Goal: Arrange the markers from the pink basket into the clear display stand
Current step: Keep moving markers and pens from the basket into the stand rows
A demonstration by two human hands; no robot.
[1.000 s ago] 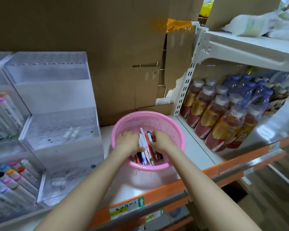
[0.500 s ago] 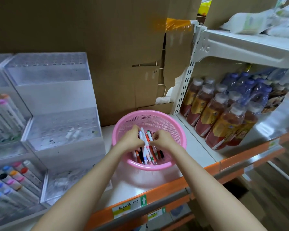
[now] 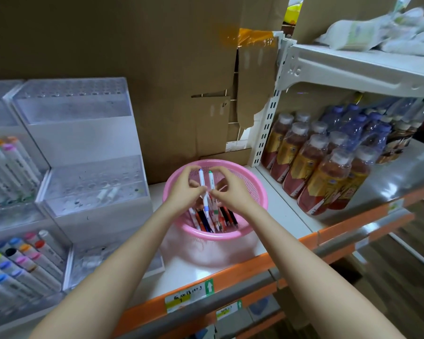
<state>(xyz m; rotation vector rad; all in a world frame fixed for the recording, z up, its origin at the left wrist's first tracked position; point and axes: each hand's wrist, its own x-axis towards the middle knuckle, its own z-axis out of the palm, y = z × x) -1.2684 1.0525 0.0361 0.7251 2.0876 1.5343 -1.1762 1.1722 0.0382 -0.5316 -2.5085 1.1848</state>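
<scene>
Two slim white markers are standing nearly upright, side by side, just above the pink basket (image 3: 216,237): a blue-capped marker (image 3: 202,183) and a green-capped marker (image 3: 211,180). Left hand (image 3: 185,190) is pinching the blue-capped marker, and right hand (image 3: 231,193) is pinching the green-capped marker, fingers curled. More markers (image 3: 213,220) are lying in the basket, which is sitting beside the clear display stand (image 3: 88,189).
</scene>
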